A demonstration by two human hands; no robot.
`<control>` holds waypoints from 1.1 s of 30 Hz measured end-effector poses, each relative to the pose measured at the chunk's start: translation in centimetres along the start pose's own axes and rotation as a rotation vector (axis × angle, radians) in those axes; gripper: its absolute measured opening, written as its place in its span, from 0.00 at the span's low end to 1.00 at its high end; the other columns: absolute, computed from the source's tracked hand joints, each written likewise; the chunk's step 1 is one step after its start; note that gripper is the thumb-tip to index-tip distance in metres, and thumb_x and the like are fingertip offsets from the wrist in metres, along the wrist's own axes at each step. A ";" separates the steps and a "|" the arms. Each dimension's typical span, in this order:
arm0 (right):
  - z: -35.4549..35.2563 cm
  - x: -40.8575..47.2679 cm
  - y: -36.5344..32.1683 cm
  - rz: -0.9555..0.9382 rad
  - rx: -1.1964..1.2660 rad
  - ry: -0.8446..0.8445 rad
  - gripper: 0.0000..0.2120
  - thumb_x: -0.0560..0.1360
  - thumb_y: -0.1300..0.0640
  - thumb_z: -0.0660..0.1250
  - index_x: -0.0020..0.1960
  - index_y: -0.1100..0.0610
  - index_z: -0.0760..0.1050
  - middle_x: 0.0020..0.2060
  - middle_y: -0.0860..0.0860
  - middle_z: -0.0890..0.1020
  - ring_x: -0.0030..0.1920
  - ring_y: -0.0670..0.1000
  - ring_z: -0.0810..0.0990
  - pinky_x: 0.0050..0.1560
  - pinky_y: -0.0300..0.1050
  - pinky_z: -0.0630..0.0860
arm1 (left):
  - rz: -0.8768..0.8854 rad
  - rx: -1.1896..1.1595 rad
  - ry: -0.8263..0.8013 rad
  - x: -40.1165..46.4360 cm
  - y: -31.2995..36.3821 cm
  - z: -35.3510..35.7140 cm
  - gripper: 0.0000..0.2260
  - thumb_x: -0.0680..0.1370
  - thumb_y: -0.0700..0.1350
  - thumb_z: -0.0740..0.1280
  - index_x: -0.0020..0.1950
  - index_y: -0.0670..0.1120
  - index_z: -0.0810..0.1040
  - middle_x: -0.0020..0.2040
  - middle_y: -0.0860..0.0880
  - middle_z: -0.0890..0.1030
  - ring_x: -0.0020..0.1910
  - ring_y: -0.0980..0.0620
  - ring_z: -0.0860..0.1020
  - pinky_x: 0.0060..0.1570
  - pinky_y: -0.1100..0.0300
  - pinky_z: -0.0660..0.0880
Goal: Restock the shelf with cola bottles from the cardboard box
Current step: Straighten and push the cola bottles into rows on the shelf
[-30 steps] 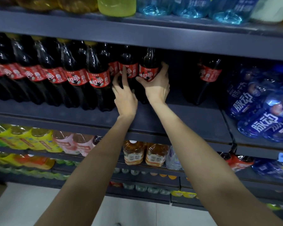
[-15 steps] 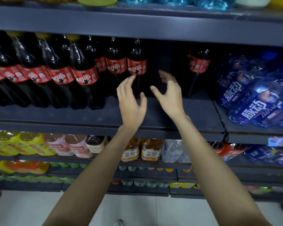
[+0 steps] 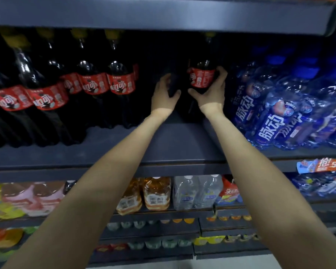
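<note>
Nearest the camera, two bare forearms reached up and over the front lip of the cola shelf (image 3: 182,152), the board bearing the dark bottles. Just past that lip, the right hand (image 3: 211,94) wrapped its fingers round the lone cola bottle (image 3: 202,78) at its red label, thumb low on the near side and fingers behind, probably to keep the tall bottle steady as it was squared up. The bottle stood upright on the shelf board, deep toward the back. The left hand (image 3: 164,94) sat just left of that bottle, fingers curled about something dark; whether this was a second bottle or only shadow could not be told. Further left along the same board, across a bare gap, stood the row of cola bottles (image 3: 97,86), labels facing out. Right of the held bottle lay shrink-wrapped packs of blue bottles (image 3: 279,113). The gap suggested more stock was wanted there. The cardboard box was out of sight.
</note>
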State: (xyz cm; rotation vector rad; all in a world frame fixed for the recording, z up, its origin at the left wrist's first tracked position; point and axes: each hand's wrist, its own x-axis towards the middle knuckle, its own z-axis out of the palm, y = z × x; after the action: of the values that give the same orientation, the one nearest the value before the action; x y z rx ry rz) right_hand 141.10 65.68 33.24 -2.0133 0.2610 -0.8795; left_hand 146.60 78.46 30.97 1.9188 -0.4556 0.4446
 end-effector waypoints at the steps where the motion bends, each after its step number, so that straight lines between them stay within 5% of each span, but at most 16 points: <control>1: -0.5 0.2 0.4 -0.004 -0.004 0.004 0.45 0.65 0.56 0.77 0.73 0.59 0.55 0.66 0.59 0.69 0.64 0.58 0.72 0.63 0.45 0.67 | 0.002 -0.001 -0.005 0.6 0.0 0.4 0.26 0.76 0.41 0.67 0.72 0.42 0.63 0.68 0.42 0.71 0.65 0.48 0.72 0.63 0.60 0.68; 9: -2.6 -0.2 2.4 -0.020 0.076 0.000 0.47 0.59 0.50 0.69 0.75 0.55 0.54 0.65 0.57 0.73 0.64 0.55 0.74 0.65 0.53 0.71 | -0.034 -0.153 -0.067 5.6 0.9 5.2 0.39 0.68 0.41 0.74 0.74 0.40 0.58 0.68 0.39 0.70 0.68 0.44 0.69 0.68 0.50 0.66; 12: -2.5 -0.2 2.2 -0.042 0.173 -0.049 0.48 0.61 0.54 0.68 0.76 0.60 0.51 0.70 0.59 0.67 0.69 0.54 0.68 0.70 0.53 0.65 | -0.074 -0.287 -0.127 6.2 1.1 6.4 0.38 0.72 0.36 0.71 0.75 0.39 0.52 0.71 0.40 0.67 0.69 0.49 0.67 0.69 0.59 0.64; 17: -2.4 0.3 1.8 -0.054 0.002 0.035 0.51 0.61 0.51 0.79 0.74 0.60 0.54 0.68 0.59 0.67 0.68 0.57 0.67 0.68 0.48 0.65 | -0.046 -0.321 -0.127 5.2 0.8 6.2 0.38 0.71 0.40 0.71 0.75 0.39 0.53 0.69 0.41 0.70 0.66 0.49 0.70 0.68 0.56 0.66; 22: -3.3 -0.6 0.3 -0.009 -0.013 0.050 0.43 0.61 0.53 0.80 0.69 0.59 0.62 0.62 0.56 0.76 0.61 0.55 0.76 0.61 0.48 0.72 | -0.010 -0.180 0.025 -1.3 2.0 0.9 0.36 0.68 0.49 0.75 0.72 0.48 0.62 0.63 0.49 0.77 0.60 0.54 0.76 0.61 0.58 0.72; 26: -3.8 -3.5 -1.8 -0.011 0.060 -0.075 0.42 0.60 0.52 0.80 0.68 0.58 0.63 0.53 0.50 0.80 0.53 0.49 0.79 0.56 0.41 0.75 | -0.037 -0.202 0.047 -8.1 2.8 -6.1 0.36 0.67 0.46 0.78 0.70 0.50 0.63 0.57 0.54 0.76 0.53 0.60 0.78 0.54 0.63 0.76; 29: -2.7 -5.6 -4.0 0.002 0.119 -0.204 0.37 0.60 0.53 0.81 0.64 0.57 0.67 0.47 0.44 0.78 0.49 0.43 0.78 0.50 0.31 0.72 | -0.114 -0.173 0.107 -11.8 3.2 -10.9 0.36 0.69 0.49 0.76 0.71 0.50 0.61 0.61 0.51 0.76 0.56 0.55 0.78 0.52 0.62 0.77; 33: 0.6 -8.1 -7.2 0.063 0.228 -0.328 0.32 0.61 0.53 0.81 0.60 0.56 0.70 0.47 0.45 0.80 0.48 0.43 0.80 0.48 0.32 0.74 | -0.159 -0.077 0.198 -12.6 2.5 -15.9 0.37 0.71 0.49 0.75 0.74 0.49 0.58 0.63 0.51 0.73 0.60 0.52 0.75 0.57 0.55 0.76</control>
State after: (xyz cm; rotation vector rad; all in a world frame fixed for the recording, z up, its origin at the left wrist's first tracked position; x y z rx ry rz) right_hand 134.60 74.19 34.94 -1.8878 0.0366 -0.5040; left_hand 133.01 93.61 32.38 1.7999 -0.1874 0.4995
